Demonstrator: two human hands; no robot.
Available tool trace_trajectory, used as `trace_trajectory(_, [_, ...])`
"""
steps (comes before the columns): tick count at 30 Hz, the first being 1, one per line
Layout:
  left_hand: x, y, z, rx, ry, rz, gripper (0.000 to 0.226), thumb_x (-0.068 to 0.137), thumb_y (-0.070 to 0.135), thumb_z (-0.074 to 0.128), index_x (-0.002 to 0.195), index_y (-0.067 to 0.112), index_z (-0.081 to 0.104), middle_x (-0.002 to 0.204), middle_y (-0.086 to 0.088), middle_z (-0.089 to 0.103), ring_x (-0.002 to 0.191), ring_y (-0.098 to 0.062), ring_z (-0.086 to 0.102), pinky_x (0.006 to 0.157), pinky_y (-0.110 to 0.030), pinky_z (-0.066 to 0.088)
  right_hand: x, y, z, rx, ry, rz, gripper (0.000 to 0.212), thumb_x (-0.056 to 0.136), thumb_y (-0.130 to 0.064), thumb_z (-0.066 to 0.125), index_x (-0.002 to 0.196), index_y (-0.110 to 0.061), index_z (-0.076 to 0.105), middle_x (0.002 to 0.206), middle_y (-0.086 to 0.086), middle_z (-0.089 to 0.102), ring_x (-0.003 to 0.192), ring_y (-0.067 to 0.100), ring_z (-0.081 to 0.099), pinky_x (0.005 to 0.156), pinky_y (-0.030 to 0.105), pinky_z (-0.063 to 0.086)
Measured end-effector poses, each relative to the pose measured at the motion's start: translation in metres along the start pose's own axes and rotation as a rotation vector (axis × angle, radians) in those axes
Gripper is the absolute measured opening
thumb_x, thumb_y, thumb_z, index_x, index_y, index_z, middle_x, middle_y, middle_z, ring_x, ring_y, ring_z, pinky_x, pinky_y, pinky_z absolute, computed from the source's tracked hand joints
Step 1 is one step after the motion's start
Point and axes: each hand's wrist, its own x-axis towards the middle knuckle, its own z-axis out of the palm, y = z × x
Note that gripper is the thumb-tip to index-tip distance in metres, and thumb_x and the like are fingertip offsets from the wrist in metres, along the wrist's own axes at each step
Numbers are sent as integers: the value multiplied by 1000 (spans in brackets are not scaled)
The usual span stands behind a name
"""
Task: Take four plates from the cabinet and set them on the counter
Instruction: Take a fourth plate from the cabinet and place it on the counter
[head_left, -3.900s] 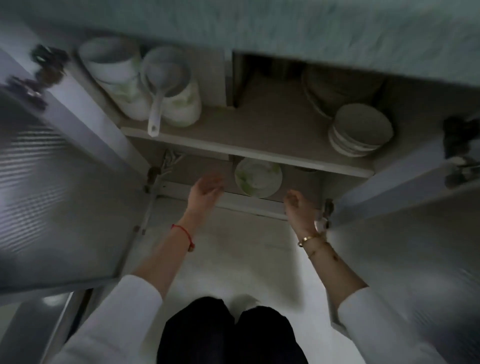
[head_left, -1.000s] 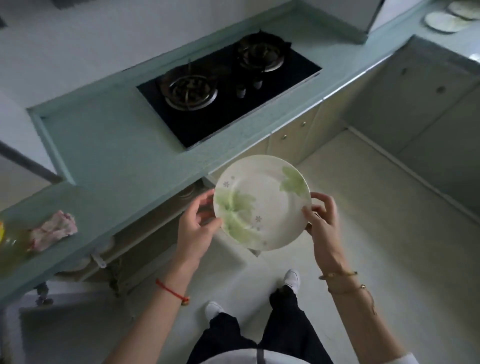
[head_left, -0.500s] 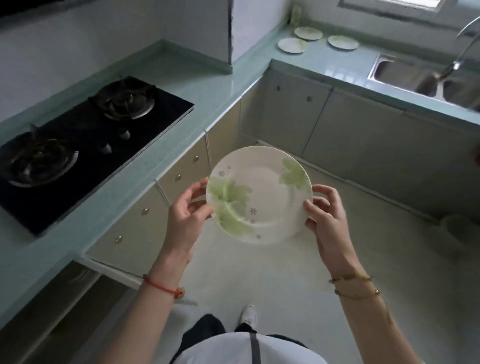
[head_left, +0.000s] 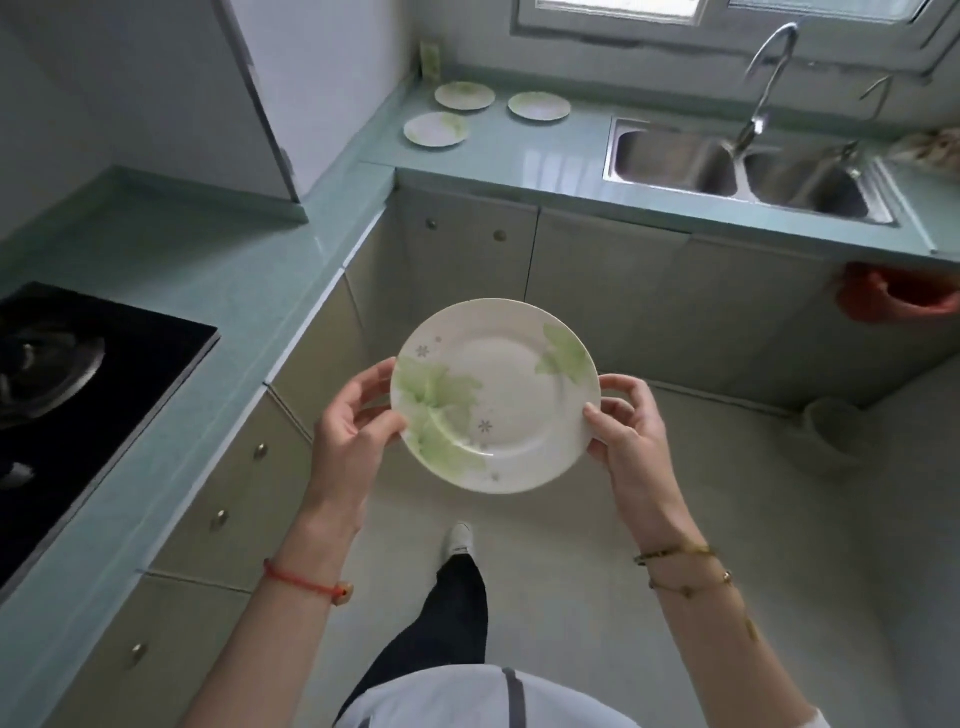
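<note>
I hold a white plate with a green leaf pattern (head_left: 498, 395) level above the floor, in front of my chest. My left hand (head_left: 350, 423) grips its left rim and my right hand (head_left: 628, 421) grips its right rim. Three matching plates lie flat on the green counter (head_left: 509, 150) in the far corner: one at the back left (head_left: 464, 95), one at the back right (head_left: 539, 106) and one nearer the front (head_left: 437, 129). They lie apart from each other.
A steel double sink (head_left: 748, 169) with a tall faucet (head_left: 769, 73) sits right of the plates. A black gas hob (head_left: 78, 374) lies in the left counter. Closed cabinet doors line both counters. An orange basin (head_left: 893, 296) hangs at the right.
I took the plate out of the low cabinet with both hands, stood up and turned right. The corner counter with three plates and the sink is now nearer and centred ahead.
</note>
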Motion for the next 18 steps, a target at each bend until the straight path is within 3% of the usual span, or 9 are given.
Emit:
trace_trajectory(7, [159,40,58,36,-93,2,54,69,5,63,119,23,67,114,-3,72,111,-25,66,93,-43,55,144,-46,24,11,108,-13,24,74,-18,60,96,-28,59,88,4,63,83,23,56,75,41,43])
trace_trajectory(13, [273,56,106,54,-172,-6,52,76,-1,63,121,24,66,115,-3,72,113,-27,66,97,-45,54,251,-72,31,20,169,-38,21,90,-4,55,106,-19,57,92,9,64,83,21,60,76,40,50])
trace_trajectory(18, [360,58,148,41,-183,-20,52,82,-11,58,123,20,64,116,-6,71,111,-26,67,94,-41,55,346,-87,31,25,187,-20,21,91,-4,55,107,-18,57,96,11,65,87,22,62,83,45,53])
